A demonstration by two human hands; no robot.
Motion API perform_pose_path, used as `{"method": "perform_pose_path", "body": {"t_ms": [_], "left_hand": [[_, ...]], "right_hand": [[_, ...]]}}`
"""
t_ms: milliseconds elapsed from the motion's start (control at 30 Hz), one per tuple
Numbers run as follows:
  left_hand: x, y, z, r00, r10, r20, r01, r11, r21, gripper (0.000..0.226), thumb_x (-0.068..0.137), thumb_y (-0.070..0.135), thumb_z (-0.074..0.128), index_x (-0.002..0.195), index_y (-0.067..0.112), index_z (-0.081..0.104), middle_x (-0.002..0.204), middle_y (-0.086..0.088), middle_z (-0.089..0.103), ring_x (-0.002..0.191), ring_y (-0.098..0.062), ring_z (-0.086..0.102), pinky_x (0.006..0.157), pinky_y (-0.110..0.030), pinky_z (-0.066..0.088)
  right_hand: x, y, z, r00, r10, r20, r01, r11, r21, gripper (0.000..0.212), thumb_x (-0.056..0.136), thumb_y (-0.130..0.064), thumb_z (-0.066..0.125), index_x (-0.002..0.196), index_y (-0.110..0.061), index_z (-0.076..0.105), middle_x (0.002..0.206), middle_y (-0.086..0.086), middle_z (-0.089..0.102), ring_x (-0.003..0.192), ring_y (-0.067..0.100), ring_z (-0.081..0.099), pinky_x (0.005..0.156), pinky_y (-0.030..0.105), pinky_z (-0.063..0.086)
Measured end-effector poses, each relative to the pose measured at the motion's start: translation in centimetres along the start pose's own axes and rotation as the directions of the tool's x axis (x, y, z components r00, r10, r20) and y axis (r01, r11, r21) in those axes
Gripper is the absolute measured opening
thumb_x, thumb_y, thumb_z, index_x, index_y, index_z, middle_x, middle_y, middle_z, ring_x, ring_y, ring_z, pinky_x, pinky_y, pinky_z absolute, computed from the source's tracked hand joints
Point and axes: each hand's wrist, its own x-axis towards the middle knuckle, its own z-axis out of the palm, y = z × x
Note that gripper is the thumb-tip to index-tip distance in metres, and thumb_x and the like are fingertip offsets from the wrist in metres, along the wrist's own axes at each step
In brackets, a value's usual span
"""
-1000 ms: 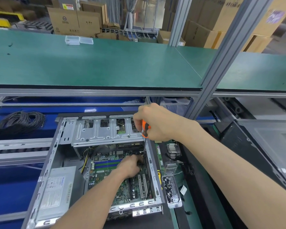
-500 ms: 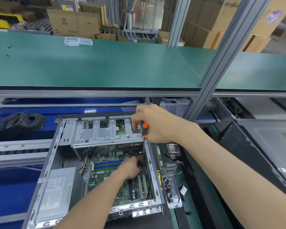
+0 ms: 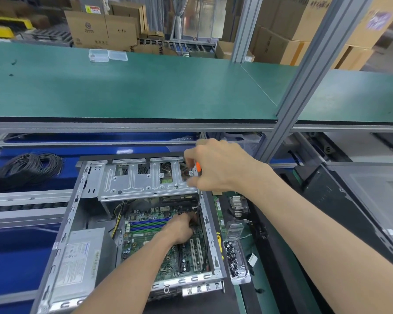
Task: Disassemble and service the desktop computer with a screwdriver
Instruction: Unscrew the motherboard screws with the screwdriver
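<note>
An open desktop computer case [image 3: 61,241] lies on its side in front of me, with the green motherboard [image 3: 145,248] exposed. My right hand [image 3: 216,168] grips the orange handle of a screwdriver [image 3: 198,167] above the drive cage [image 3: 145,182]. The thin shaft runs down along the case's right wall to the board's far right corner. My left hand [image 3: 179,227] reaches inside the case, and its curled fingers touch the board beside the shaft's tip. The tip itself is hidden behind those fingers. A grey power supply [image 3: 80,261] fills the case's left side.
A clear plastic box of dark screws [image 3: 235,259] stands right of the case, with a heatsink [image 3: 237,206] and a loose green card [image 3: 219,211] beyond it. Coiled black cable [image 3: 30,167] lies at the left. A green shelf [image 3: 145,87] overhangs the bench, carried by a metal post [image 3: 304,82].
My right hand has shifted its fingers on the screwdriver handle, turning it slightly. My left hand stays at the same spot on the motherboard.
</note>
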Motion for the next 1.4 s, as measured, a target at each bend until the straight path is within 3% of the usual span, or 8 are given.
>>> {"method": "perform_pose_path", "body": {"t_ms": [67,200,333,533,867,1067,1267,1400], "left_hand": [[0.0,-0.1,0.1,1.0,0.008,0.001,-0.008,1.0,-0.005,0.044,0.095,0.014,0.052,0.134,0.033,0.05,0.118,-0.009,0.063,0.069,-0.018,0.062,0.056,-0.032,0.052],[-0.2,0.1,0.0,1.0,0.011,0.002,-0.011,1.0,-0.012,0.043,0.093,0.009,0.051,0.13,0.031,0.053,0.106,-0.005,0.065,0.071,-0.018,0.064,0.051,-0.029,0.046],[-0.4,0.3,-0.2,1.0,0.006,0.003,-0.006,1.0,-0.008,0.041,0.091,0.009,0.05,0.125,0.031,0.055,0.108,-0.004,0.064,0.079,-0.019,0.065,0.052,-0.027,0.043],[-0.4,0.3,0.0,1.0,-0.001,-0.003,0.001,0.999,-0.039,0.046,0.09,0.011,0.05,0.131,0.032,0.053,0.096,-0.001,0.066,0.07,-0.017,0.063,0.049,-0.027,0.044],[0.0,0.8,0.4,0.984,0.039,-0.175,0.005,0.969,0.247,0.036,0.095,0.04,0.057,0.124,0.02,0.055,0.116,-0.011,0.059,0.106,-0.033,0.06,0.082,-0.041,0.049],[0.3,1.4,0.2,0.976,0.053,-0.212,0.003,0.966,0.258,0.02,0.091,0.033,0.063,0.102,0.017,0.057,0.101,-0.009,0.062,0.092,-0.031,0.063,0.07,-0.038,0.046],[0.4,1.5,0.8,0.975,0.034,-0.22,0.018,0.973,0.228,0.023,0.09,0.033,0.066,0.092,0.019,0.048,0.09,-0.005,0.051,0.087,-0.029,0.058,0.072,-0.039,0.046],[0.4,1.5,0.9,0.971,0.018,-0.239,0.036,0.975,0.219,0.025,0.09,0.035,0.065,0.101,0.015,0.054,0.094,-0.006,0.053,0.089,-0.029,0.057,0.073,-0.039,0.046]], "right_hand": [[0.1,0.0,-0.1,0.991,0.124,-0.05,-0.13,0.981,-0.141,0.037,0.092,-0.06,0.056,0.088,-0.023,0.054,0.068,-0.004,0.027,0.073,0.029,0.041,0.065,0.037,0.034],[0.6,-0.4,-0.3,0.999,0.007,0.049,-0.005,1.0,-0.026,0.006,0.091,-0.022,0.057,0.088,-0.017,0.058,0.071,-0.001,0.041,0.079,0.032,0.051,0.067,0.037,0.043],[0.2,-0.6,-0.9,0.962,-0.122,0.245,0.074,0.978,0.196,0.029,0.072,-0.004,0.059,0.093,-0.023,0.066,0.095,-0.003,0.055,0.083,0.017,0.051,0.066,0.03,0.041],[0.2,-0.9,-0.1,0.996,0.08,-0.026,-0.083,0.985,-0.153,0.035,0.098,-0.049,0.053,0.084,-0.018,0.045,0.07,0.001,0.027,0.074,0.029,0.04,0.064,0.038,0.035],[0.6,-0.2,0.0,0.985,-0.128,0.119,0.118,0.989,0.086,0.024,0.074,0.001,0.066,0.083,-0.021,0.062,0.09,-0.006,0.048,0.083,0.019,0.053,0.064,0.03,0.038],[-0.1,-0.3,0.7,0.994,0.046,-0.098,-0.059,0.991,-0.124,0.05,0.093,-0.056,0.057,0.117,-0.013,0.054,0.095,0.009,0.053,0.076,0.033,0.054,0.061,0.038,0.039],[0.8,-0.7,0.3,0.998,-0.036,0.046,0.036,0.999,-0.001,0.006,0.089,-0.012,0.059,0.094,-0.015,0.058,0.085,0.003,0.052,0.091,0.031,0.057,0.072,0.04,0.048],[0.4,-0.7,-0.2,0.983,-0.147,0.111,0.125,0.974,0.188,0.032,0.074,-0.001,0.067,0.087,-0.028,0.055,0.096,-0.004,0.055,0.081,0.018,0.053,0.07,0.039,0.051]]}}
